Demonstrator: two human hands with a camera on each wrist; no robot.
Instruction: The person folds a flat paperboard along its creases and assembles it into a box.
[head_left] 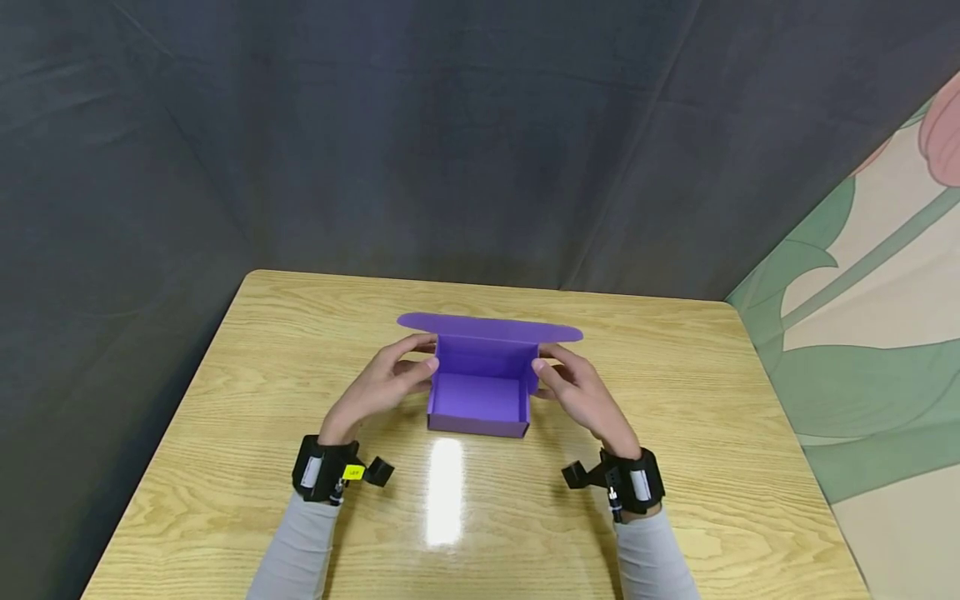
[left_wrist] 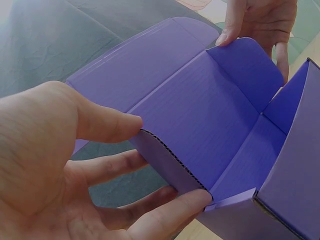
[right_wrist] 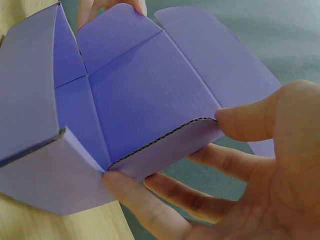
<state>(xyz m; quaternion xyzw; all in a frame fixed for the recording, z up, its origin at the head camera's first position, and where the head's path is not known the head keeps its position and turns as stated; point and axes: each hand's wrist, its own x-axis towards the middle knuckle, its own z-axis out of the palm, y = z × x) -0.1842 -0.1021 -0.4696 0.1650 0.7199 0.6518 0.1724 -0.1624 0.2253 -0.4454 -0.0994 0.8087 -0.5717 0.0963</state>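
Note:
A small purple cardboard box [head_left: 477,426] sits on the table with its hinged lid [head_left: 487,358] raised and its inside bare. The lid's long front flap [head_left: 490,328] with rounded ends folds outward at the top. My left hand [head_left: 377,387] holds the lid's left side, its thumb at the corner by the fold and the fingers spread along the side flap [left_wrist: 167,162]. On the opposite side, my right hand [head_left: 587,395] grips the lid in the same way, with the thumb on the corner and fingers against the right side flap [right_wrist: 167,150].
The light wood table [head_left: 247,400] reaches out on every side of the box. Behind it hangs a dark grey cloth [head_left: 450,150]. A floral curtain [head_left: 885,367] stands at the right. Both wrists wear black camera bands [head_left: 327,468].

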